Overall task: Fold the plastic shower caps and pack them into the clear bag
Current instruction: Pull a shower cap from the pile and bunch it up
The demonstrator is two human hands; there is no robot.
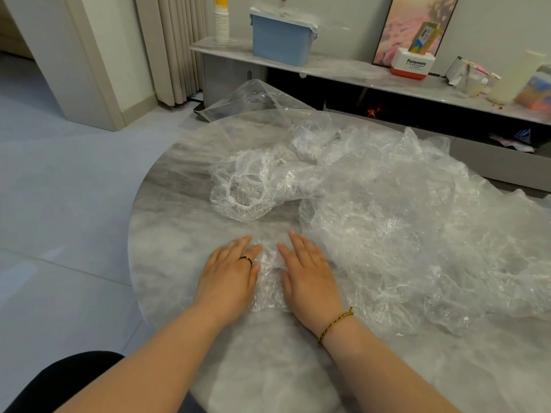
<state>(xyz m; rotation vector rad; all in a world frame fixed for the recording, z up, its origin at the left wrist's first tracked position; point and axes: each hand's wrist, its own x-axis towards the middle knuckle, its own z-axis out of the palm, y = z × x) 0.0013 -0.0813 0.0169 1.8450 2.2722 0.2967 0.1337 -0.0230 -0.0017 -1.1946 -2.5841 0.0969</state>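
A folded clear shower cap (269,275) lies flat on the marble table between my hands. My left hand (229,275) rests palm down on its left side, fingers together and stretched out. My right hand (310,278) presses flat on its right side. Another cap (244,189) with a white elastic rim lies open farther back. A big heap of crumpled caps (417,234) fills the right of the table. The clear bag (253,99) lies at the table's far edge, its mouth hanging over it.
The round marble table (167,234) ends at a curved left edge over a grey tiled floor. Behind stands a low shelf with a blue lidded box (281,40), stacked paper cups (221,25) and a Panasonic box (413,65).
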